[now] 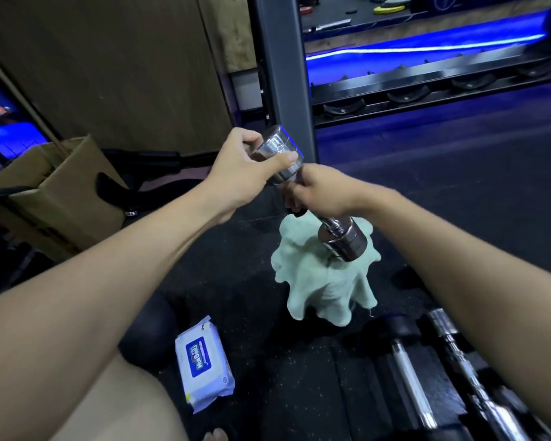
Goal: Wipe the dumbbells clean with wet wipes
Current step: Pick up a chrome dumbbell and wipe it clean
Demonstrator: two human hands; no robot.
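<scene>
I hold a chrome dumbbell in the air, tilted, its far head up and left, its near head down and right. My left hand grips the upper chrome head with thumb and fingers. My right hand is closed around the handle together with a pale green cloth, which hangs down from the fist behind the lower head. A white and blue pack of wet wipes lies on the dark floor below, near my left leg.
More dumbbells with chrome handles lie on the floor at lower right. A cardboard box stands at left. A grey rack post and an empty dumbbell rack with blue lighting stand ahead.
</scene>
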